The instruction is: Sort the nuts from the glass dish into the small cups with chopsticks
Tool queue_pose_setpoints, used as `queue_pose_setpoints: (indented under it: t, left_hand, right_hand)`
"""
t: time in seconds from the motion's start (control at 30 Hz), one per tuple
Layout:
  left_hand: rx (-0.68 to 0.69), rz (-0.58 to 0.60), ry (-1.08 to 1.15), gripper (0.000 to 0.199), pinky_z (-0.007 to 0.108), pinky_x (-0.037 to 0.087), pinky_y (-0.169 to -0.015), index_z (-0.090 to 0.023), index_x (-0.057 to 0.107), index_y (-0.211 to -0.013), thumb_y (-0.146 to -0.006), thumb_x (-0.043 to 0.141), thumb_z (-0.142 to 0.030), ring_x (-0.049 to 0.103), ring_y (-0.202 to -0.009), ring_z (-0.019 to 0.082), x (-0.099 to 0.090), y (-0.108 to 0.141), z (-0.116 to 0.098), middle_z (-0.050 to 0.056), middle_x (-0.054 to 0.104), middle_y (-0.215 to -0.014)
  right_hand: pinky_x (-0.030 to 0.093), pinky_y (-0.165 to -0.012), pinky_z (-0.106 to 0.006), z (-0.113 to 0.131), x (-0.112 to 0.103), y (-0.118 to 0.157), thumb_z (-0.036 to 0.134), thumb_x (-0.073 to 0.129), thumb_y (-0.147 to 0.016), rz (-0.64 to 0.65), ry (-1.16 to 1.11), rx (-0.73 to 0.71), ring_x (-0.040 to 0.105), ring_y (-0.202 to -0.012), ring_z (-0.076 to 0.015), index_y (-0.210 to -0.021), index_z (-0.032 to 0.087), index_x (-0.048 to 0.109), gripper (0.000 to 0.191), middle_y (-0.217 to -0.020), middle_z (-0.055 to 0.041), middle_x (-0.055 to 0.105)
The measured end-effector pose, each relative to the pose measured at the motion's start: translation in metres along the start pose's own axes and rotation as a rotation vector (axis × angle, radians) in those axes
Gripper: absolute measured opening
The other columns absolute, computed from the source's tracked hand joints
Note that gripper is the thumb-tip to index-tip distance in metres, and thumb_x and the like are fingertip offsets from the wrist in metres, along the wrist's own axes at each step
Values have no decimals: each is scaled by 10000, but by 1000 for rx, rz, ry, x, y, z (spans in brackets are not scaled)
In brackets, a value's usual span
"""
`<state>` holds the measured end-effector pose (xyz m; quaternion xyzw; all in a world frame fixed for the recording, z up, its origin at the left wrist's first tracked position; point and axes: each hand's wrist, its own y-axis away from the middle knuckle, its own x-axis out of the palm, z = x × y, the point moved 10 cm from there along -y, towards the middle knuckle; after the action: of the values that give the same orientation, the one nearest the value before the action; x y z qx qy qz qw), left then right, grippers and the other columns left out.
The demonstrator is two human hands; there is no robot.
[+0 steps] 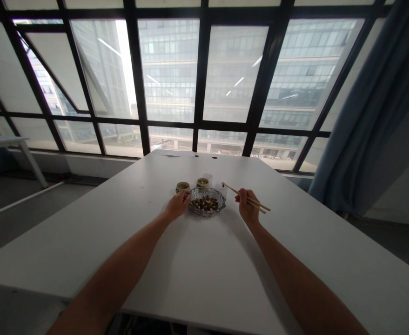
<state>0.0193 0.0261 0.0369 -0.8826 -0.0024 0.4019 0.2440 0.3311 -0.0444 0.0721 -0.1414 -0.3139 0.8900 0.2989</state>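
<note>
A clear glass bowl [207, 214] with a wavy rim stands on the white table, filled with a mix of small dark and pale yellowish pieces. My left hand [178, 204] is closed at the bowl's left rim, fingers pinching its edge. To the right of the bowl, my right hand [248, 205] grips a pair of wooden chopsticks [260, 205], with tips pointing up and left. A tiny dark piece [223, 185] shows at the tips, above the bowl's right side. Behind the bowl are two small cups, one on the left [182, 186] and another [202, 182] holding some pale pieces.
The white table [197, 270] reaches toward a wall of dark-framed windows [169, 70]. Papers [174, 153] and a small reddish-brown disc [214, 157] lie at its far end. A blue curtain [361, 125] hangs at right; another white table [2, 141] stands at left.
</note>
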Motion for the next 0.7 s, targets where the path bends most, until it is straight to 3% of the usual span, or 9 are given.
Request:
queue_pose_setpoints:
  t: [0.17,0.3,0.5,0.6,0.7]
  left_hand:
    - [-63,14,17,336,338,516,-851,-202,600,-1247,-972,488,-358,700,-870,226,2,0,4,76,735,-930]
    - [-158,19,63,513,339,528,-851,-156,557,-1327,-898,630,-426,719,-903,252,4,-1,7,108,749,-966]
    - [-456,180,409,724,334,564,-594,-128,416,-1494,-860,666,-372,697,-568,222,37,5,26,84,754,-843]
    - [-506,148,517,656,332,588,-556,-139,460,-1457,-859,657,-321,695,-576,201,45,4,29,112,756,-949]
    - [-464,107,514,523,332,605,-553,-126,565,-1336,-846,658,-285,697,-607,196,46,0,28,120,755,-959]
  right_hand:
    - [486,-543,-287,11,3,-2,760,466,-902,58,-34,-7,609,-574,-175,-790,196,628,597,-616,-30,645]
    - [445,-470,-274,17,14,7,768,424,-916,182,-86,19,559,-492,-157,-764,189,649,639,-558,-26,618]
    - [432,-443,-270,16,38,25,755,432,-926,377,-78,5,550,-463,-151,-716,196,645,633,-547,-29,615]
    - [432,-438,-268,17,45,30,758,427,-925,439,-61,-2,555,-457,-150,-735,201,657,633,-557,-29,625]
    - [441,-440,-269,20,47,32,754,421,-931,473,-49,-15,567,-461,-152,-764,203,665,625,-579,-33,645]
